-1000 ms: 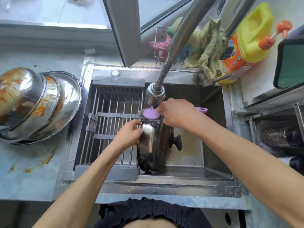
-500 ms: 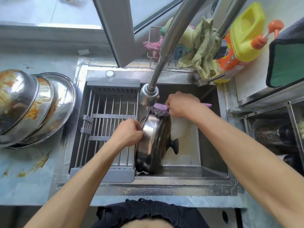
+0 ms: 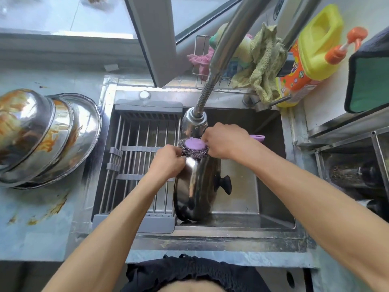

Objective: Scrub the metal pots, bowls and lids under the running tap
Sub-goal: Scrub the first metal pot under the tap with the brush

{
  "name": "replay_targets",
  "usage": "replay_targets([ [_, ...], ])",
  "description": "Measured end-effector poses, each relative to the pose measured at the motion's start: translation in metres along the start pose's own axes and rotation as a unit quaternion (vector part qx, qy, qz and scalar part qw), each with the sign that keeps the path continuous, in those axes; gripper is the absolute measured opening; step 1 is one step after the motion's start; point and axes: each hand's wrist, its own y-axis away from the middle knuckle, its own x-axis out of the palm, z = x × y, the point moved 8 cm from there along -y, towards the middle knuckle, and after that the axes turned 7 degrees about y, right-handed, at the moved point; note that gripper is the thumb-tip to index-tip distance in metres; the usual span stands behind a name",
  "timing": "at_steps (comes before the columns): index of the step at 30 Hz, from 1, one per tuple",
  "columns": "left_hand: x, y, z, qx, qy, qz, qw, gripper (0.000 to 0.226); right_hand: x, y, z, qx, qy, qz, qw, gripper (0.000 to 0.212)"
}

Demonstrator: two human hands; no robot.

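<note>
A metal lid (image 3: 195,186) with a black knob (image 3: 224,184) stands on edge in the sink (image 3: 263,207), below the tap's spray head (image 3: 194,121). My left hand (image 3: 168,163) grips the lid's upper left rim. My right hand (image 3: 226,140) holds a purple-handled steel-wool scrubber (image 3: 194,147), whose pad sits on the lid's top edge. The handle's end (image 3: 257,137) sticks out past my wrist. Three stained metal bowls (image 3: 48,135) lie stacked upside down on the counter at the left.
A grey drying rack (image 3: 141,163) spans the sink's left half. Behind the sink stand a wire caddy (image 3: 202,60) with sponges, a green cloth (image 3: 265,64) and a yellow detergent bottle (image 3: 311,53). A steel shelf (image 3: 347,131) runs along the right. Sauce smears mark the left counter (image 3: 37,218).
The scrubber pad has turned from its tilted position back to flat on the lid's top edge and shifted slightly left. My left hand keeps hold of the rim.
</note>
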Motion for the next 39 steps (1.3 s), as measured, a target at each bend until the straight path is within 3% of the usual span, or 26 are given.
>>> replay_targets([
  [4, 0.006, 0.007, 0.014, -0.022, -0.024, 0.038, 0.999, 0.012, -0.001, -0.007, -0.016, 0.027, -0.019, 0.016, 0.999, 0.016],
  [8, 0.0, -0.003, 0.004, 0.002, 0.08, 0.002, 0.997, 0.011, 0.003, 0.007, -0.007, 0.01, -0.01, 0.009, 1.0, 0.019],
  [10, 0.001, -0.003, 0.002, 0.006, 0.071, -0.001, 0.997, 0.021, 0.004, 0.007, -0.011, 0.019, -0.005, 0.006, 1.0, 0.022],
  [14, 0.004, 0.008, 0.014, -0.011, 0.018, 0.063, 0.998, 0.017, 0.003, 0.003, -0.015, 0.036, -0.012, 0.004, 0.999, 0.017],
  [17, -0.002, 0.002, 0.007, -0.003, 0.07, 0.044, 0.997, 0.018, 0.0, 0.008, 0.002, -0.001, 0.005, 0.005, 1.0, 0.008],
  [20, 0.001, 0.003, 0.007, 0.001, 0.049, 0.057, 0.997, 0.018, -0.003, 0.002, -0.01, 0.024, 0.003, 0.011, 1.0, 0.008],
  [24, 0.009, 0.011, 0.02, -0.013, 0.016, 0.106, 0.994, 0.006, -0.001, 0.0, -0.013, 0.035, -0.008, 0.02, 0.999, 0.021],
  [27, -0.007, -0.001, 0.007, 0.011, 0.078, 0.038, 0.996, 0.01, -0.002, 0.003, 0.004, -0.002, 0.017, 0.016, 1.0, 0.013],
  [31, 0.005, 0.005, 0.016, -0.002, -0.009, 0.116, 0.993, 0.014, -0.004, -0.004, -0.011, 0.034, 0.005, 0.017, 0.999, 0.022],
  [33, 0.009, 0.008, 0.022, -0.014, -0.001, 0.152, 0.988, 0.01, -0.003, -0.004, -0.006, 0.027, 0.009, 0.012, 1.0, 0.021],
  [37, 0.003, -0.003, 0.014, -0.001, 0.058, 0.081, 0.995, 0.023, 0.0, 0.002, 0.007, 0.003, 0.023, 0.008, 1.0, 0.021],
  [39, 0.011, 0.005, 0.02, -0.017, 0.029, 0.112, 0.993, 0.023, 0.0, -0.003, -0.009, 0.031, 0.012, 0.014, 0.999, 0.025],
])
